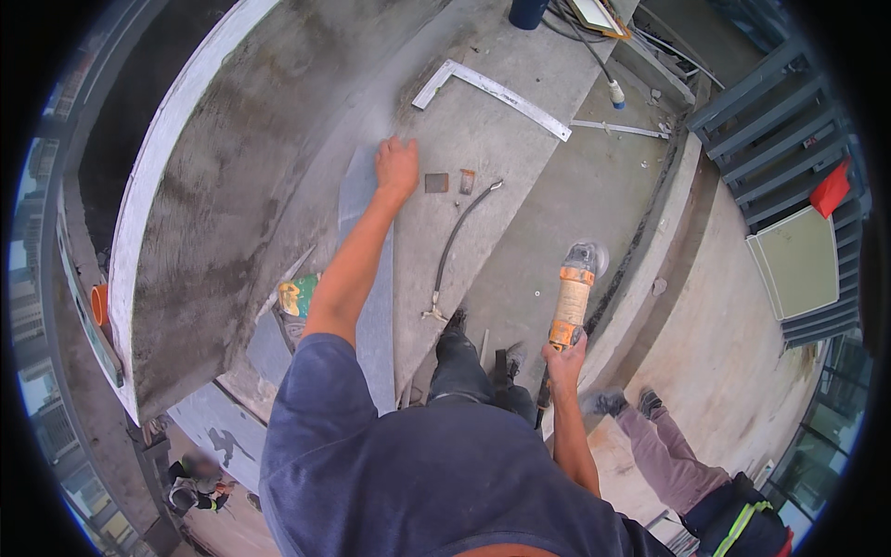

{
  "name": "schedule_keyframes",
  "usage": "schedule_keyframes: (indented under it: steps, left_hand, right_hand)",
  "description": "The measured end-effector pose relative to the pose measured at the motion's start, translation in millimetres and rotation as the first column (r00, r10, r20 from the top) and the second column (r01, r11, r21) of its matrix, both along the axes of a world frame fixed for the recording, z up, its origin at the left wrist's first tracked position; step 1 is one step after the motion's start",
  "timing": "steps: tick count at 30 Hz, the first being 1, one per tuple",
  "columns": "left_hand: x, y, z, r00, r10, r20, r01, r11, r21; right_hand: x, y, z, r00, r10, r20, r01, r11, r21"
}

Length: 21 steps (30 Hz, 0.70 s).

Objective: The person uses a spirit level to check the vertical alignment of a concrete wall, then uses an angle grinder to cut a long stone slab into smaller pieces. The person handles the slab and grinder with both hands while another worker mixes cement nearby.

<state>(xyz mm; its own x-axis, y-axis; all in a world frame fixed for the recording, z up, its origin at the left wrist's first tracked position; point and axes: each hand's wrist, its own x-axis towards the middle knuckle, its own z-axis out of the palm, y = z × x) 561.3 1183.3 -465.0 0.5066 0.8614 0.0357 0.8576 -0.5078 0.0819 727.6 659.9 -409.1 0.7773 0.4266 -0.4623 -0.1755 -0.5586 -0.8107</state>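
My left hand [396, 167] has its fingers curled on the upper end of a blue-grey slab [367, 343] lying on the concrete step. My right hand [564, 357] grips an orange, tape-wrapped angle grinder [573, 292], its head pointing away from me. Two small square pieces, one grey [436, 183] and one brownish [467, 181], lie right of my left hand, above a curved black hose [445, 246] with a metal fitting. A metal square [501, 91] rests higher on the step. A green bag [298, 295] sits left of the slab.
A curved white-edged concrete wall [204, 195] rises at left. At right are a concrete curb [626, 283], slatted grey railing [761, 130], red object [829, 188] and pale panel [794, 274]. A dark bucket [526, 13] and cable stand above. Other people appear at lower right [677, 455] and lower left [193, 485].
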Motion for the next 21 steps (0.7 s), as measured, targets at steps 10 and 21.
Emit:
schedule_keyframes:
  steps: [10,21]
  left_hand:
    - [15,30,15,0.989,0.043,-0.144,-0.058,0.993,-0.107]
    - [66,0,87,-0.119,0.9,0.419,0.748,0.359,-0.559]
  right_hand:
    - [6,7,6,1.0,0.031,-0.003,-0.031,0.999,0.025]
    - [14,-2,-15,0.999,0.013,0.049,-0.013,1.0,0.008]
